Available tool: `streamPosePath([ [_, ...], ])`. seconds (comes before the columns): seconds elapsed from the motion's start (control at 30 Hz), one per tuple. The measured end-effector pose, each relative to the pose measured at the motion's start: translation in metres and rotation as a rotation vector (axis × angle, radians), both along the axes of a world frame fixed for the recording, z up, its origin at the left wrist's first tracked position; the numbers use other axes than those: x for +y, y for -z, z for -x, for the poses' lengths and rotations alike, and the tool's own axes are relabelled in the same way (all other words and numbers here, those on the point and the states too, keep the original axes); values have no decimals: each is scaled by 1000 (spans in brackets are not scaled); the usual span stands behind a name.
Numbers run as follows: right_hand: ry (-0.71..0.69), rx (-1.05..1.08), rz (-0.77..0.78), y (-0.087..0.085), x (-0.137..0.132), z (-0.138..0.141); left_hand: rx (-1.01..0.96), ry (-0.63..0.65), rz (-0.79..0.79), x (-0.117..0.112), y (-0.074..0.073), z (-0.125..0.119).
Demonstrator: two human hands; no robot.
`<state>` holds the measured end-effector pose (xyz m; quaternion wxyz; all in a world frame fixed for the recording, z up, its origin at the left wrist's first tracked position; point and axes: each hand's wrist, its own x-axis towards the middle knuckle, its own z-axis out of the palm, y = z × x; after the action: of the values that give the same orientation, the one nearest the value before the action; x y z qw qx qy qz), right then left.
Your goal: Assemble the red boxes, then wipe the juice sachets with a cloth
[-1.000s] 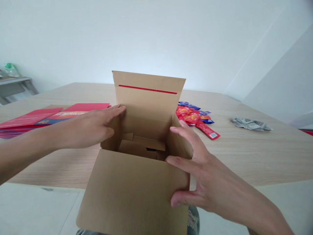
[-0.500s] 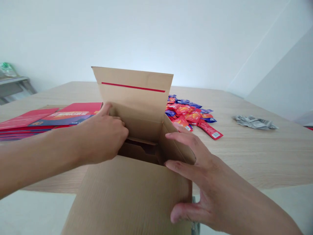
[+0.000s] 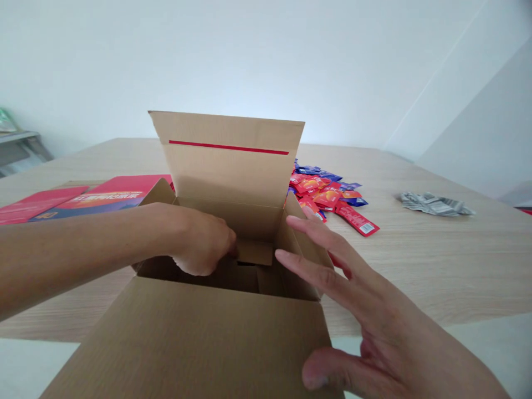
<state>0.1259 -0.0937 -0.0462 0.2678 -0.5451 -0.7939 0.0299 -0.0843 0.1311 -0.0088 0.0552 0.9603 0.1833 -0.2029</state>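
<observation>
An open brown cardboard box (image 3: 199,343) stands at the near edge of the wooden table (image 3: 436,260), its back flap (image 3: 228,160) upright with a red strip across it. My left hand (image 3: 199,241) reaches down inside the box with curled fingers pressed against an inner cardboard flap (image 3: 255,252); what the fingertips grip is hidden. My right hand (image 3: 353,310) lies against the box's right side wall, fingers stretched out and thumb on the front panel.
A heap of red, orange and blue sachets (image 3: 328,197) lies behind the box on the right. Flat red printed cartons (image 3: 83,199) are stacked at the left. A crumpled silver wrapper (image 3: 434,204) lies far right. A shelf (image 3: 20,147) stands at the far left wall.
My left hand moved from the box's left wall down into the box. The box came nearer and its left flap swung outward. My right hand's fingers straightened along the right wall.
</observation>
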Motion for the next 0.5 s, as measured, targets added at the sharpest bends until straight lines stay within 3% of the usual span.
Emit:
streamPosePath([
  [0.13,-26,30,-43,4,2,-7,158,11,56,-4,-3,-16],
  [0.37,10,77,-24,9,2,-8,163,-6,39,4,21,-23],
  [0.5,1,89,-12,9,2,-7,179,-2,34,4,28,-21],
])
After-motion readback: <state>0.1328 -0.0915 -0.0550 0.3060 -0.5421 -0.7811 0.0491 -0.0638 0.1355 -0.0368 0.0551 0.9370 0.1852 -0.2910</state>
